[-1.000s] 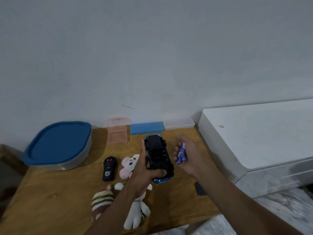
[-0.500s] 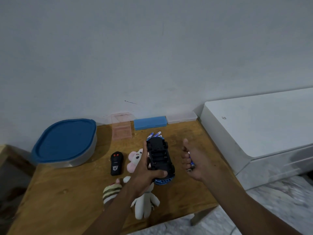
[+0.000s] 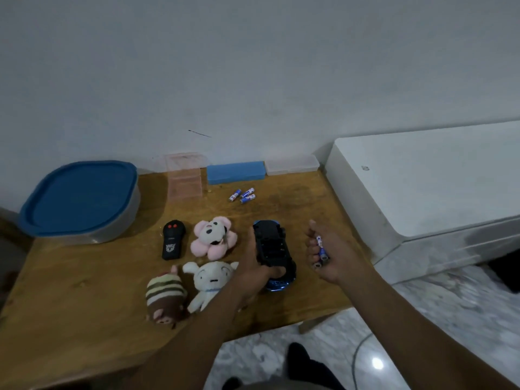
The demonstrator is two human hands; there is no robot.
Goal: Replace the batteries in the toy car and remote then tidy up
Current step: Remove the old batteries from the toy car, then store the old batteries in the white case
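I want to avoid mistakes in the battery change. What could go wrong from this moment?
1. The batteries gripped in the right hand look like the three loose batteries on the table, so old and new may get mixed.
2. Only the left hand holds the upturned toy car; it might slip when a battery is pushed in.

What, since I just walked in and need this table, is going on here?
A person's left hand holds the toy car underside up. The right hand grips a few batteries. Three more batteries lie loose on the table near the blue box. The remote lies beside the plush toys.
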